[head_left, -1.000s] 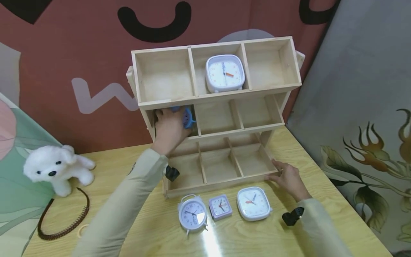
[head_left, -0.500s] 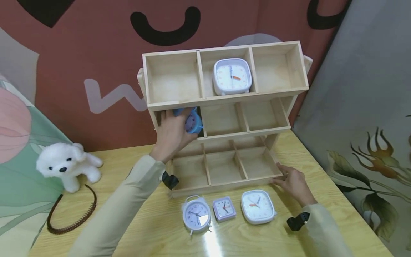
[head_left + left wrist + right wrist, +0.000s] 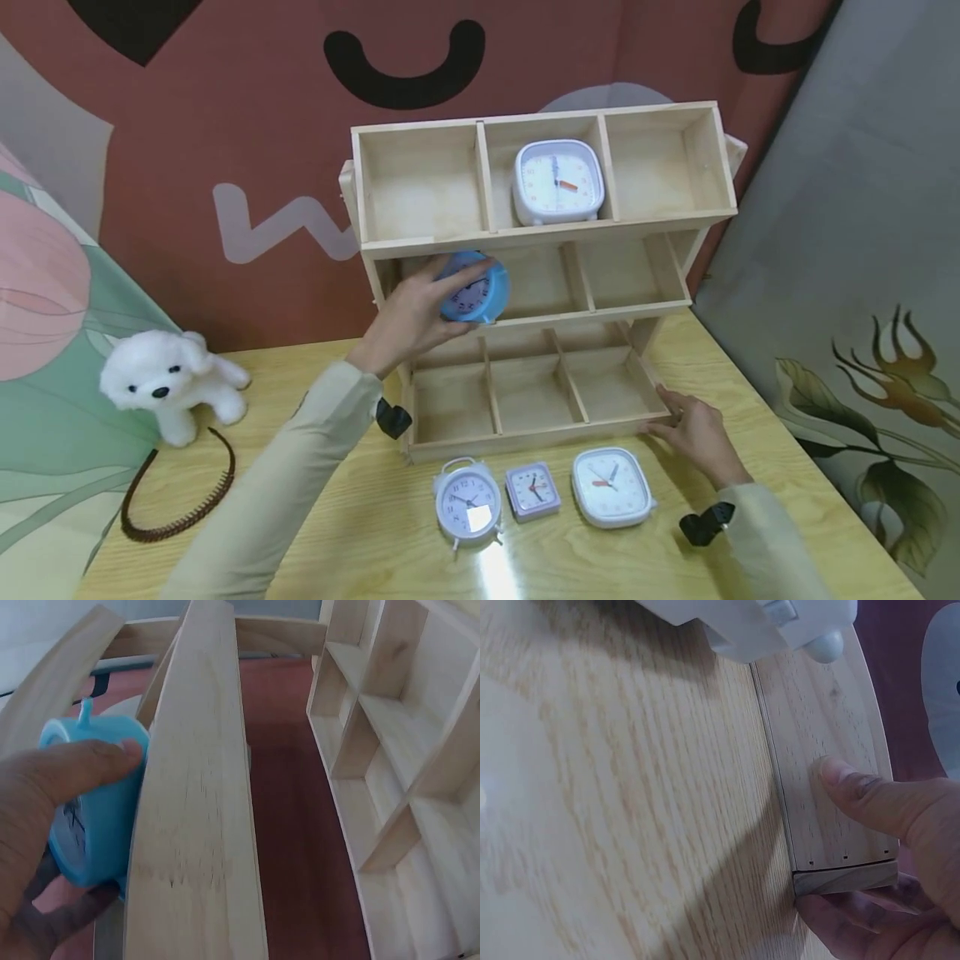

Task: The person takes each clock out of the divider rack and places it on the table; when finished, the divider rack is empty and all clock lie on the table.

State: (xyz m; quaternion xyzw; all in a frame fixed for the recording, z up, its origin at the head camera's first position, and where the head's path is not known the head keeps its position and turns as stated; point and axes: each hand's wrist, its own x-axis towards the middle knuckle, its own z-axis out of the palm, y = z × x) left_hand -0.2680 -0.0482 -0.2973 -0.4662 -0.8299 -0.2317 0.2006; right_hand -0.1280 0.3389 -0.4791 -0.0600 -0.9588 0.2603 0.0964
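My left hand (image 3: 408, 321) grips a round blue alarm clock (image 3: 487, 292) at the front of the middle tier of a wooden three-tier shelf (image 3: 480, 242). In the left wrist view the thumb lies across the top of the blue clock (image 3: 112, 802), with fingers below it. The right hand (image 3: 697, 437) holds the front right corner of the bottom tier. Seen from the right wrist, the thumb presses the front board (image 3: 817, 750) and the fingers lie round the end of the tier. A white clock (image 3: 558, 182) stands in the top middle compartment.
On the table (image 3: 352, 533) before the shelf lie a round white alarm clock (image 3: 468, 502), a small lilac square clock (image 3: 532, 490) and a white rounded-square clock (image 3: 612, 487). A white plush dog (image 3: 176, 379) and a brown headband (image 3: 180, 521) are at left.
My left hand has drawn the blue clock out of the left middle compartment and rightward, so more of its face shows. The right hand stays on the shelf corner. The head view has shifted slightly.
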